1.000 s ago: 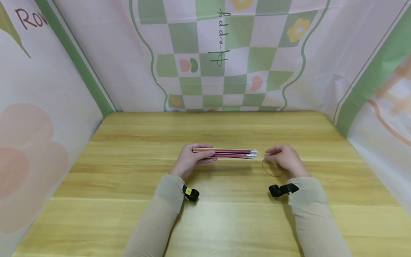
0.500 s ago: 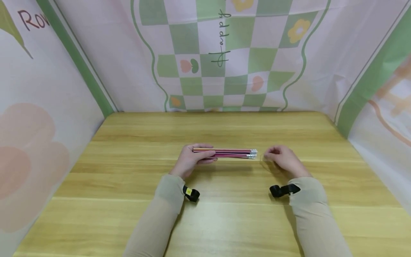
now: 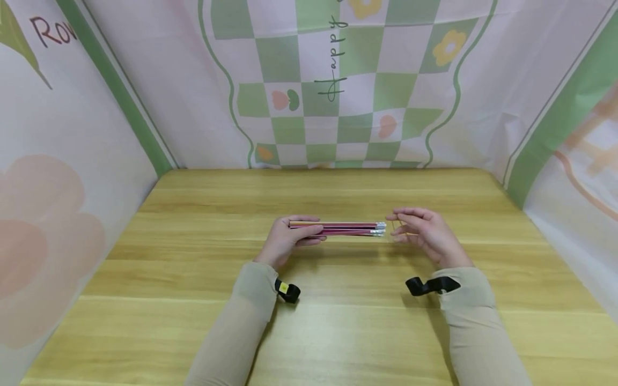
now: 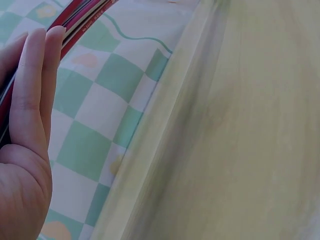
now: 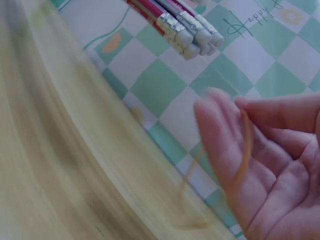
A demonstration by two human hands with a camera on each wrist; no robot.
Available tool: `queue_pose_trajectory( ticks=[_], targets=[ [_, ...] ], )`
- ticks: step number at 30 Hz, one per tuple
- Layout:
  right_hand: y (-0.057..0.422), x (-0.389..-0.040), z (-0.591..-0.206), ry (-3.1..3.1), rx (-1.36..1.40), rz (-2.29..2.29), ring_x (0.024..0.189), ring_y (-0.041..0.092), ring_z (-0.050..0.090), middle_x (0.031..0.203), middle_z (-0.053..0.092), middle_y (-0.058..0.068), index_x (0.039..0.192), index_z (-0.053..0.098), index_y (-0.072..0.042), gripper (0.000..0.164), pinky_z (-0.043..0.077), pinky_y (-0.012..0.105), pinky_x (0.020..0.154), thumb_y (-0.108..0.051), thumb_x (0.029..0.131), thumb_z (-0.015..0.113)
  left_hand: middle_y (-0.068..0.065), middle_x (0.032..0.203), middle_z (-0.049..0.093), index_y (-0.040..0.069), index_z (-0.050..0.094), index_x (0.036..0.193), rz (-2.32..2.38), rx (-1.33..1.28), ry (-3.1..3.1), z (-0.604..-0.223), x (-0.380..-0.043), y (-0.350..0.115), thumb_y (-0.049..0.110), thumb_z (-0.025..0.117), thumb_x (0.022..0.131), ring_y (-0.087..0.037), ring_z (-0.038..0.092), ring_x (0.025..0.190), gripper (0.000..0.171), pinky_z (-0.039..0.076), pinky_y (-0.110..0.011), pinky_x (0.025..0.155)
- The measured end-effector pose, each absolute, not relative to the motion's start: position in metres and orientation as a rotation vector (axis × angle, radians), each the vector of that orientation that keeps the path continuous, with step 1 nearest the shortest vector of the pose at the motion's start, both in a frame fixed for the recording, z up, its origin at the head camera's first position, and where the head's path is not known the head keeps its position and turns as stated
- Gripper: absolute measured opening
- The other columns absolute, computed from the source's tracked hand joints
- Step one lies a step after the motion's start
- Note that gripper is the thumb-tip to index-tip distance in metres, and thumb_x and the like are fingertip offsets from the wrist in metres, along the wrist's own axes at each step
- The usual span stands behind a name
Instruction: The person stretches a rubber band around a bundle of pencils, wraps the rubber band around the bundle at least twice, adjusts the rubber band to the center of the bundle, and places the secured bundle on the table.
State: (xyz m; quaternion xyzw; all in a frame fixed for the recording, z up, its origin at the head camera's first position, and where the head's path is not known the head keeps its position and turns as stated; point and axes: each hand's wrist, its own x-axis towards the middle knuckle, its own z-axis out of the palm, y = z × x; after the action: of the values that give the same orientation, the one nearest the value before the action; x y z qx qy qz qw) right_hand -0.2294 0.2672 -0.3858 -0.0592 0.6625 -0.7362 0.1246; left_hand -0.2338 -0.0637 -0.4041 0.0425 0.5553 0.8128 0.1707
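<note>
In the head view, my left hand [image 3: 285, 242] grips a bundle of several pencils [image 3: 350, 227] above the table. They lie level, and their white eraser ends with silver ferrules [image 5: 185, 35] point right. Just beyond those ends is my right hand [image 3: 432, 234], apart from the pencils. A yellowish rubber band [image 5: 246, 150] hangs in a loop from its thumb and a fingertip and passes about the other fingers. The left wrist view shows straight fingers [image 4: 27, 95] lying against the red and dark pencil shafts [image 4: 90, 22].
A wood-grain table [image 3: 338, 332] stretches beneath both hands. Behind it hangs a green-and-white checked cloth [image 3: 323, 86], with printed cloth at both sides. Each wrist wears a black strap, such as the right strap [image 3: 429, 286].
My right hand has risen slightly and its fingers have spread, drawing the rubber band across them. My left hand and the pencils have stayed almost still.
</note>
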Motion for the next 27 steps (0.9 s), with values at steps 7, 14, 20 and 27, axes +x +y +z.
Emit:
queue_pose_trajectory(
  ticks=[7, 14, 20, 27],
  targets=[
    [0.266, -0.229, -0.387, 1.845, -0.281, -2.251, 0.094, 0.014, 0.074, 0.118, 0.071, -0.01, 0.115, 0.061, -0.012, 0.024, 0.058, 0.017, 0.054, 0.004, 0.099, 0.051, -0.025, 0.104, 0.071, -0.016, 0.055, 0.129, 2.331, 0.129, 1.576, -0.404, -0.233, -0.063, -0.007, 0.067, 0.089, -0.026, 0.075, 0.081, 0.043, 0.064, -0.031, 0.08],
    [0.262, -0.229, -0.386, 1.983, -0.22, -2.129, 0.092, 0.01, 0.073, 0.109, 0.074, -0.011, 0.098, 0.064, -0.015, 0.009, 0.056, 0.017, 0.052, -0.018, 0.102, 0.057, -0.025, 0.104, 0.071, -0.015, 0.057, 0.127, 2.345, 0.125, 1.576, -0.402, -0.232, -0.063, -0.005, 0.068, 0.089, -0.025, 0.075, 0.081, 0.041, 0.064, -0.032, 0.081],
    [0.25, -0.228, -0.384, 2.013, -0.288, -2.036, 0.108, 0.008, 0.062, 0.124, 0.066, -0.012, 0.12, 0.06, -0.009, 0.023, 0.063, 0.03, 0.087, -0.022, 0.101, 0.058, -0.026, 0.106, 0.071, -0.014, 0.059, 0.125, 2.346, 0.116, 1.582, -0.402, -0.232, -0.063, -0.005, 0.069, 0.088, -0.024, 0.076, 0.08, 0.039, 0.065, -0.032, 0.08],
    [0.23, -0.225, -0.383, 2.006, -0.45, -2.013, 0.115, 0.009, 0.061, 0.131, 0.06, -0.01, 0.137, 0.049, 0.001, 0.041, 0.06, 0.033, 0.096, -0.011, 0.099, 0.06, -0.025, 0.101, 0.072, -0.012, 0.062, 0.122, 2.339, 0.127, 1.599, -0.401, -0.232, -0.062, -0.006, 0.069, 0.088, -0.026, 0.076, 0.079, 0.036, 0.065, -0.032, 0.079]
  ],
)
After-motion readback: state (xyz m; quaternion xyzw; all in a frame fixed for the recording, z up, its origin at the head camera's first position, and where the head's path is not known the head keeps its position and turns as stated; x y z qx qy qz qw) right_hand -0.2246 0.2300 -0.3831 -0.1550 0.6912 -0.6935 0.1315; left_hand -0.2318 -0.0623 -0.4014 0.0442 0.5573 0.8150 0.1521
